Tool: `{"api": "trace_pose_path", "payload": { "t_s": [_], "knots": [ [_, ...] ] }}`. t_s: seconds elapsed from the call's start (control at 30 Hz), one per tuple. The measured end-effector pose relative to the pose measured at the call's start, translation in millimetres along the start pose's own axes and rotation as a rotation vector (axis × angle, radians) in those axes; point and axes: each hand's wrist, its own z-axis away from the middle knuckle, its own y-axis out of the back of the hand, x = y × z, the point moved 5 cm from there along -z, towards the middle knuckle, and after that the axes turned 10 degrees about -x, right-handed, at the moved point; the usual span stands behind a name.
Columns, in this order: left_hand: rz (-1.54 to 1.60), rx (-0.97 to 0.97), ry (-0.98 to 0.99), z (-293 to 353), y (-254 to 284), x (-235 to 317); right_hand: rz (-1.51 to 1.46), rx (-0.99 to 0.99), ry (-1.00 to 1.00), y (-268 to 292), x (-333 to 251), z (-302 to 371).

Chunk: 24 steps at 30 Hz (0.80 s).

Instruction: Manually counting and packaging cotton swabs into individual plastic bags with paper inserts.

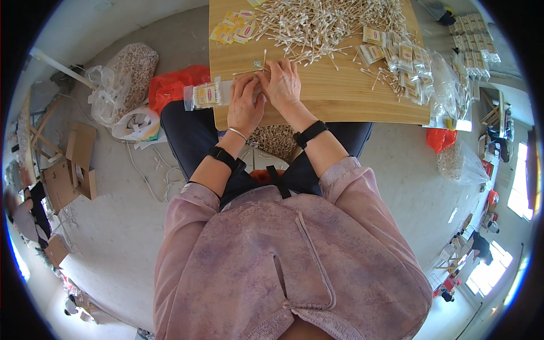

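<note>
My left hand (245, 103) and my right hand (281, 84) meet at the front edge of the wooden table. Both have curled fingers pressed together, and whatever they pinch is hidden beneath them. By the fingertips lie loose cotton swabs (243, 72) and a small greenish scrap (258, 64). Left of my left hand, a clear packet of cotton swabs (206, 96) with a yellow label sits at the table corner. A large heap of cotton swabs (323, 28) covers the far part of the table.
Yellow label cards (233, 27) lie at the far left of the table (340, 93). Filled swab packets (411, 59) pile up at the right. A red bag (175, 85) and a big sack of swabs (133, 68) stand left; a cardboard box (79, 161) is on the floor.
</note>
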Motion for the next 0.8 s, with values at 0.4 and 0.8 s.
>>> {"api": "trace_pose_path", "payload": {
  "t_s": [0.4,0.8],
  "knots": [
    [-0.079,0.094,0.016,0,1,7,-0.070,-0.085,0.144,-2,6,6],
    [-0.219,-0.066,-0.005,-2,-4,8,0.130,0.093,0.089,40,56,-6]
  ]
}}
